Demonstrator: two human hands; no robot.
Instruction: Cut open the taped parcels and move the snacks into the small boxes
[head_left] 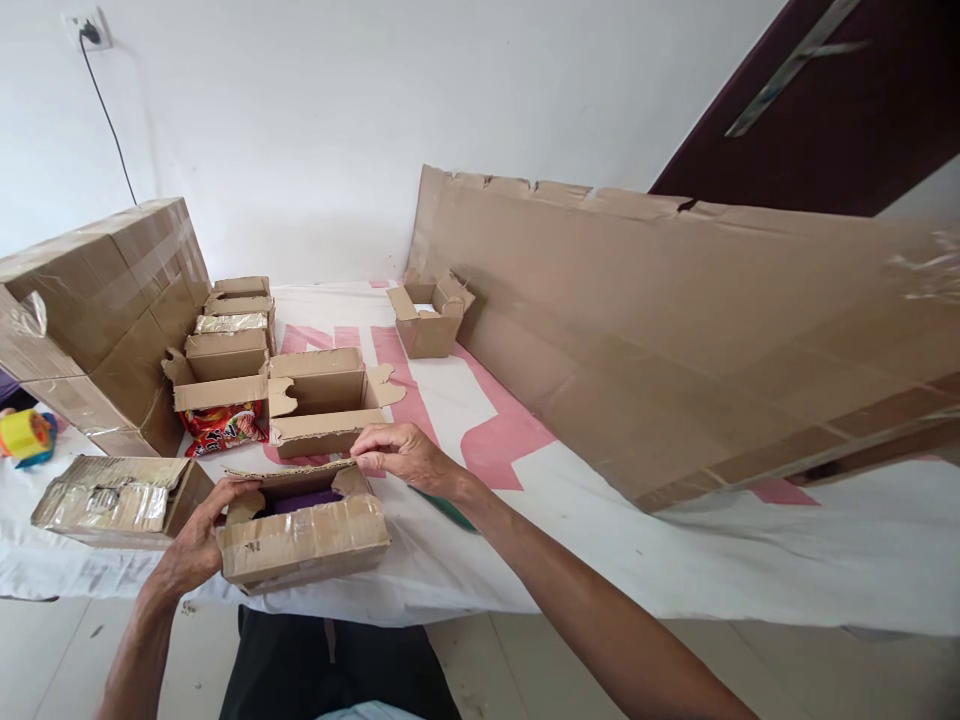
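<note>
A small cardboard box (pixel 307 545) sits at the table's front edge, its top open and something purple (pixel 306 501) showing inside. My left hand (pixel 196 535) grips the box's left end, fingers over its back corner. At the far right corner, my right hand (pixel 405 458) pinches the raised back flap (pixel 300 470) between thumb and fingers. Just left of my left hand lies a closed, taped cardboard box (pixel 112 497). Behind the held box stands another open box (pixel 328 432). Beside that one, a red snack packet (pixel 225 428) rests against a further open box (pixel 225 365).
A tall cardboard wall (pixel 660 340) leans along the right; stacked taped cartons (pixel 97 300) stand at left. A small open box (pixel 429 325) is near the back. A tape roll (pixel 26 435) lies far left. Something green (pixel 446 511) shows under my right forearm.
</note>
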